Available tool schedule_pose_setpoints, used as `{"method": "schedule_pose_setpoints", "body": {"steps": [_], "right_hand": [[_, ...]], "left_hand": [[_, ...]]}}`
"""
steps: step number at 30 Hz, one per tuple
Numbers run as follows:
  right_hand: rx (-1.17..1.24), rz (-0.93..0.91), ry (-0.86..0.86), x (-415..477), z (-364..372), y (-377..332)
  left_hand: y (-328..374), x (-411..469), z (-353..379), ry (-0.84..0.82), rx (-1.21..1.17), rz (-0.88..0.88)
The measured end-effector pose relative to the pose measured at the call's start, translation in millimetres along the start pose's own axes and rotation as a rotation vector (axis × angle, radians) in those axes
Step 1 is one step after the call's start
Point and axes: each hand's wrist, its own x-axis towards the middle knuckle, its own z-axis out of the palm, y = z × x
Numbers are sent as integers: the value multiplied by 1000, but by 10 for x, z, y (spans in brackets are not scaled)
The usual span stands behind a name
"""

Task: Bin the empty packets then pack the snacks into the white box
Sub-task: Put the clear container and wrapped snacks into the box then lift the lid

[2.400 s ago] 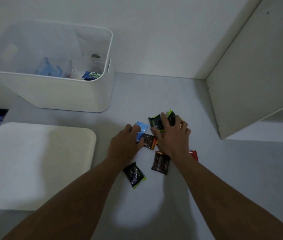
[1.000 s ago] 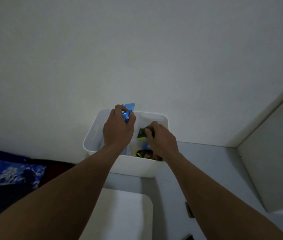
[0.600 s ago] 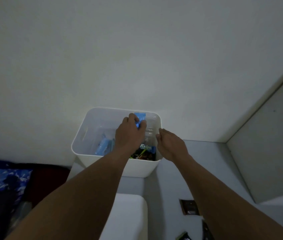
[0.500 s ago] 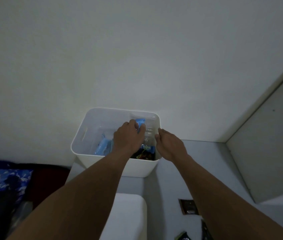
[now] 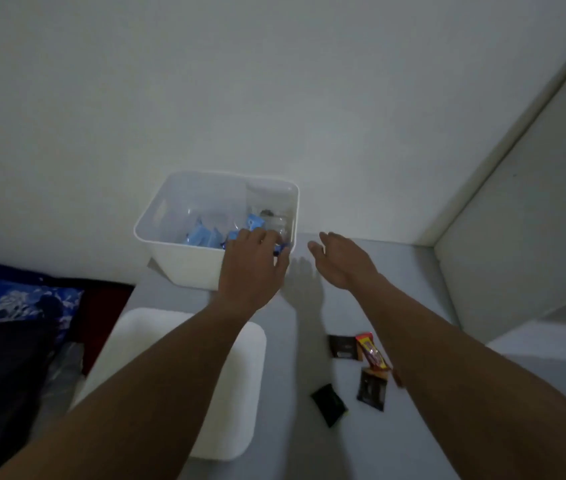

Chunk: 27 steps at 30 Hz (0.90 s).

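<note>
The white box (image 5: pixel 184 261) stands against the wall and holds several blue packets (image 5: pixel 202 236), one light blue one (image 5: pixel 253 222) lying on top. My left hand (image 5: pixel 252 268) hovers at the box's front right rim with fingers curled down and nothing clearly in it; a dark blue packet edge (image 5: pixel 281 250) shows beside the fingertips. To the right of the box, above the table, my right hand (image 5: pixel 340 259) is spread and empty. On the table lie a brown packet (image 5: pixel 342 346), a red and yellow bar (image 5: pixel 371 353), a dark packet (image 5: pixel 371 394) and a black packet (image 5: pixel 328 403).
A white lid (image 5: pixel 188 382) lies flat in front of the box, under my left forearm. A white cabinet panel (image 5: pixel 524 230) rises on the right. A blue patterned cloth (image 5: pixel 22 303) and dark fabric lie off the table's left edge.
Both hands carried packets from the table to the box. The right hand let go first, then the left hand lowered its light blue packet in. Both hands have drawn back from the box.
</note>
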Motion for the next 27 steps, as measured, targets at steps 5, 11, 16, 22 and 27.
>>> {"method": "schedule_pose_setpoints", "body": {"steps": [5, 11, 16, 22, 27], "right_hand": [[3, 68, -88, -513, 348, 707], [-53, 216, -212, -1139, 943, 1509], [-111, 127, -207, -1482, 1394, 1863], [-91, -6, 121, -1430, 1593, 2012], [-133, 9, 277, -1354, 1637, 1948]], "left_hand": [[466, -721, 403, -166, -67, 28], [853, -1549, 1021, -446, -123, 236], [896, -1774, 1407, -589, 99, 394], [853, -1680, 1649, -469, 142, 457], [866, -1542, 1664, -351, 112, 432]]}}
